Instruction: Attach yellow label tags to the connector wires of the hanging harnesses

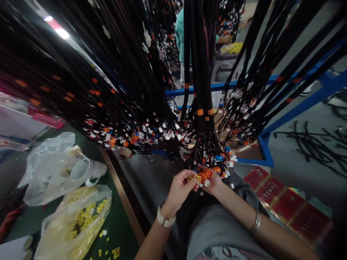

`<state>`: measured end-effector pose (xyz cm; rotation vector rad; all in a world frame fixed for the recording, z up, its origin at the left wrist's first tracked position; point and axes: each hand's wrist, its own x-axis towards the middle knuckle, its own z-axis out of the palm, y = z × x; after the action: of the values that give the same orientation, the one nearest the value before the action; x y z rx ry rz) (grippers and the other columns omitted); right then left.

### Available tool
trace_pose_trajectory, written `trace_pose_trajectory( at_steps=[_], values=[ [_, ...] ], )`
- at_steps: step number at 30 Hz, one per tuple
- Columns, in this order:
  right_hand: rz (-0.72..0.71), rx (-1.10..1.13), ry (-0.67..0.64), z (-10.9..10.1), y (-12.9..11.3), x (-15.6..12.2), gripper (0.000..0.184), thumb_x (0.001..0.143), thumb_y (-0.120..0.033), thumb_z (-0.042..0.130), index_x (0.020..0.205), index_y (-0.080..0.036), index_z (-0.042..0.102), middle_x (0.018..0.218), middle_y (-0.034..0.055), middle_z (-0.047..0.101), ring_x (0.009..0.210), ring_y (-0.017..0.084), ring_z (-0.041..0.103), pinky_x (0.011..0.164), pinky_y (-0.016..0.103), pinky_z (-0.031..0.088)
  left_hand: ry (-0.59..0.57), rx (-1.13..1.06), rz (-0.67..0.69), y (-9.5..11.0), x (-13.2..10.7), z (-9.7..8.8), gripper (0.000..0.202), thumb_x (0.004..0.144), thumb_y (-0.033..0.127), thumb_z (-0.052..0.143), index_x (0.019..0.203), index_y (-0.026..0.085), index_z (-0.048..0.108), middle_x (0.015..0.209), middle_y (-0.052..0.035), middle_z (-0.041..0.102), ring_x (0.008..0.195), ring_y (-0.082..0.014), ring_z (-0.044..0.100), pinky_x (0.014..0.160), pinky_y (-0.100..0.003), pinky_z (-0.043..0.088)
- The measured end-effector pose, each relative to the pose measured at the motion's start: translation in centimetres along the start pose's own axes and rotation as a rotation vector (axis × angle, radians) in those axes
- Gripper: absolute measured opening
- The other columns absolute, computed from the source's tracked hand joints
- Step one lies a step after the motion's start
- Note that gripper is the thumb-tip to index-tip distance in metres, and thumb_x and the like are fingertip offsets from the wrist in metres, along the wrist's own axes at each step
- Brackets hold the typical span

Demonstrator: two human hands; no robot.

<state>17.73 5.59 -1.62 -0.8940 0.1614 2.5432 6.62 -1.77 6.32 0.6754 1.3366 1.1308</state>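
In the middle of the head view my left hand (183, 186) pinches a small yellow plastic clip (197, 178) between thumb and fingers. It is close against an orange connector (206, 174); whether the two touch I cannot tell. My right hand (215, 182) cups that orange connector, with its fingers partly hidden behind it. A white connector (207, 183) hangs just below. Black taped wire harnesses (200, 90) come down from above and end in a bunch of orange, blue and white connectors around my hands.
Left, a green table (121, 224) holds a plastic bag of yellow clips (73, 227), a white mug (89, 169) and loose yellow pieces. A blue metal frame (267, 150) stands right. Flattened red cardboard (287, 202) lies on the floor. Another person (180, 32) works behind.
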Motion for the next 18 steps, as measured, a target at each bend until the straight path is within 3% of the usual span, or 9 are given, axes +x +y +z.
trace_pose_trajectory(
  at_steps=[3,7,18],
  values=[
    [-0.006,0.001,0.035,0.4,-0.1,-0.2,0.030,0.085,-0.019,0.043,0.057,-0.017,0.052,0.044,0.0009,0.057,0.039,0.016,0.054,0.039,0.027,0.043,0.038,0.014,0.009,-0.3,0.3,0.6,0.021,0.072,0.028,0.066,0.085,0.012,0.061,0.070,-0.0025,0.061,0.058,-0.0103,0.055,0.056,-0.023,0.047],
    [-0.011,0.004,0.052,0.8,0.0,-0.2,0.033,0.086,-0.018,0.042,0.055,-0.017,0.052,0.043,0.0011,0.056,0.039,0.016,0.052,0.038,0.027,0.042,0.098,0.074,0.040,-1.3,0.5,0.4,0.028,0.074,0.032,0.063,0.094,0.012,0.063,0.062,-0.0006,0.060,0.053,-0.0098,0.053,0.052,-0.022,0.045],
    [-0.119,-0.037,0.044,0.6,0.4,0.8,0.027,0.080,-0.017,0.052,0.053,-0.018,0.051,0.043,-0.0017,0.054,0.042,0.014,0.054,0.048,0.027,0.046,0.219,0.199,0.128,-3.3,0.5,-0.4,0.023,0.076,0.034,0.060,0.087,0.015,0.068,0.068,-0.0032,0.065,0.058,-0.0124,0.057,0.055,-0.023,0.048]
  ],
)
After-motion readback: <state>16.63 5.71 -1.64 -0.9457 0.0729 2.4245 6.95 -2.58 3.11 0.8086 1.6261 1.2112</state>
